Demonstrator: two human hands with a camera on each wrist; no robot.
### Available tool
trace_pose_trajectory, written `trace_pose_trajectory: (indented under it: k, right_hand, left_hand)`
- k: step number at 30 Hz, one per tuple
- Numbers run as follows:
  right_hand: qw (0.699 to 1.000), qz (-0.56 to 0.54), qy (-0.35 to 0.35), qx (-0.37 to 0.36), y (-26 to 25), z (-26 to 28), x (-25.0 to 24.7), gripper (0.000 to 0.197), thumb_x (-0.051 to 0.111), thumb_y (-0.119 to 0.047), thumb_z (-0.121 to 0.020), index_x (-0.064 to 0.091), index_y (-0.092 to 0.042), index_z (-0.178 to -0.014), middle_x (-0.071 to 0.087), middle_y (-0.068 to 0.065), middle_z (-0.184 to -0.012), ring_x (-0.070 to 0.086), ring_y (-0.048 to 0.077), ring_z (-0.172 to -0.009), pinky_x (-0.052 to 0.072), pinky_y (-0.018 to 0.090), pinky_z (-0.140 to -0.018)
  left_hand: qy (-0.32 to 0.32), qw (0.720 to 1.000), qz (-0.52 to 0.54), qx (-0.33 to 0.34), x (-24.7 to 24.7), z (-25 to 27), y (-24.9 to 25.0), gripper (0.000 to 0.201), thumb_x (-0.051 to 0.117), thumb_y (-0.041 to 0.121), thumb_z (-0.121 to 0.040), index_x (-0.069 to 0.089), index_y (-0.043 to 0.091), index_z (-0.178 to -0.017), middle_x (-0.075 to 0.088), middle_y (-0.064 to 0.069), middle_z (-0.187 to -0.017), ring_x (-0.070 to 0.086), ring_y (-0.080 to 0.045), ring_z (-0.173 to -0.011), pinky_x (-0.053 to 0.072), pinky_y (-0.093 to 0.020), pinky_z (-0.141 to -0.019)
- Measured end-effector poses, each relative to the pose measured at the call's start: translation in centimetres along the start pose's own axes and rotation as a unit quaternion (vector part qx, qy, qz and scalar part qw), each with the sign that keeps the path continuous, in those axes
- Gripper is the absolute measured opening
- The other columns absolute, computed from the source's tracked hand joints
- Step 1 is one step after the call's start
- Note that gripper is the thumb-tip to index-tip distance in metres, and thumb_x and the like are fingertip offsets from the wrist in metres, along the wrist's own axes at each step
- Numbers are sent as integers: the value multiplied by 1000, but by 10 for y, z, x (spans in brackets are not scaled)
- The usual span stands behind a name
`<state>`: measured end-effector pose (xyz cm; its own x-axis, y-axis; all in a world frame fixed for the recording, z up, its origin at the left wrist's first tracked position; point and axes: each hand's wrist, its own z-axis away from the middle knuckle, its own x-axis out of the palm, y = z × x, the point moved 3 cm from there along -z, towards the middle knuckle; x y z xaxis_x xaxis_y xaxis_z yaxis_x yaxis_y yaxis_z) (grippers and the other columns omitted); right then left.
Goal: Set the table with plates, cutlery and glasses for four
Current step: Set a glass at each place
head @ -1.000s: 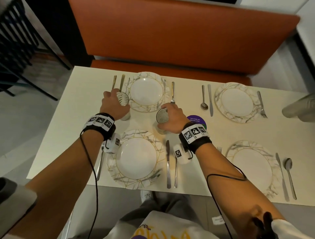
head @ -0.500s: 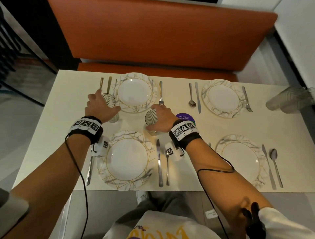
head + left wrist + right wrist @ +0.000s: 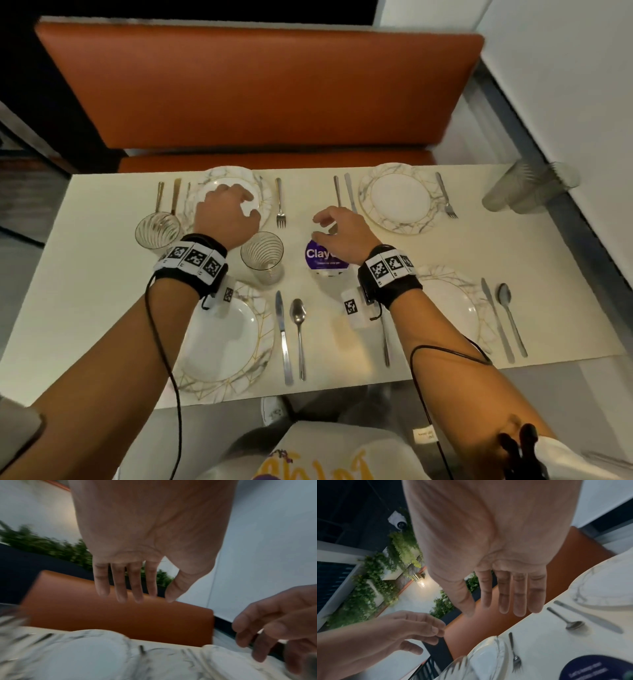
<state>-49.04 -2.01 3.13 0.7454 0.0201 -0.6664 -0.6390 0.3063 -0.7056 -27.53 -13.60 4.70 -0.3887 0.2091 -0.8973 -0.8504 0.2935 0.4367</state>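
Observation:
Two ribbed glasses stand on the cream table [image 3: 102,274]: one [image 3: 157,229] left of the far left plate [image 3: 262,195], the other [image 3: 263,256] between the two left plates. My left hand [image 3: 248,205] hovers over the far left plate, fingers relaxed and empty; the left wrist view shows this hand [image 3: 137,595] with its fingers straight. My right hand [image 3: 320,226] hangs empty above a purple coaster [image 3: 318,257], and in the right wrist view the hand [image 3: 491,609] is spread flat. Plates with cutlery sit near left [image 3: 222,342], far right [image 3: 399,198] and near right [image 3: 455,308].
A stack of clear glasses [image 3: 529,186] lies at the table's far right corner. An orange bench [image 3: 257,85] runs along the far side. A knife [image 3: 283,335] and spoon [image 3: 298,329] lie right of the near left plate.
Both hands have let go of the glasses, which now stand on the table. The hands have lifted and moved to the right, away from them.

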Motion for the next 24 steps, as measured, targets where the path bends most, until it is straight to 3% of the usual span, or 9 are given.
trace_pose_trajectory:
  k: [4,7,13,16,20,24]
  right_hand:
    - [998,-41,39,6,48,16,-50,25,68,-21,-93,69,-16,-117,69,0,-109,63,14,-93,54,29,-87]
    - [996,-68,58,23,95,28,-93,20,67,-21,-93,70,-17,-112,70,-3,-102,65,12,-87,55,26,-82]
    - [990,-86,101,52,205,39,-191,16,68,-20,-93,72,-19,-108,71,-3,-95,68,11,-79,53,16,-73]
    - [987,-76,123,72,261,49,-242,16,67,-19,-92,73,-21,-107,69,-7,-92,62,-1,-76,48,16,-76]
    - [982,-71,145,103,322,64,-298,17,68,-18,-92,74,-20,-108,68,-8,-89,59,0,-74,45,20,-77]
    - [975,-76,163,132,368,71,-335,17,66,-17,-93,73,-21,-107,65,-14,-85,59,0,-68,48,22,-74]
  left_hand:
    - [-72,997,2,31,35,-7,84,25,62,32,-93,68,23,-116,70,3,-113,64,-22,-105,53,-38,-93]
    - [-118,992,2,53,68,-14,150,20,61,37,-92,67,29,-109,71,5,-108,65,-21,-100,55,-39,-92]
    - [-147,980,42,126,141,-27,299,11,64,34,-91,70,30,-100,71,11,-96,67,-14,-88,59,-40,-85]
    - [-160,972,70,156,181,-42,379,7,65,29,-93,70,28,-97,70,12,-93,67,-12,-84,59,-37,-84]
    - [-159,969,75,174,233,-80,479,26,65,31,-91,69,23,-116,70,3,-110,65,-20,-103,55,-42,-94]
    - [-164,965,-7,206,279,-116,553,63,70,46,-84,51,22,-140,51,-8,-137,51,-30,-126,47,-51,-105]
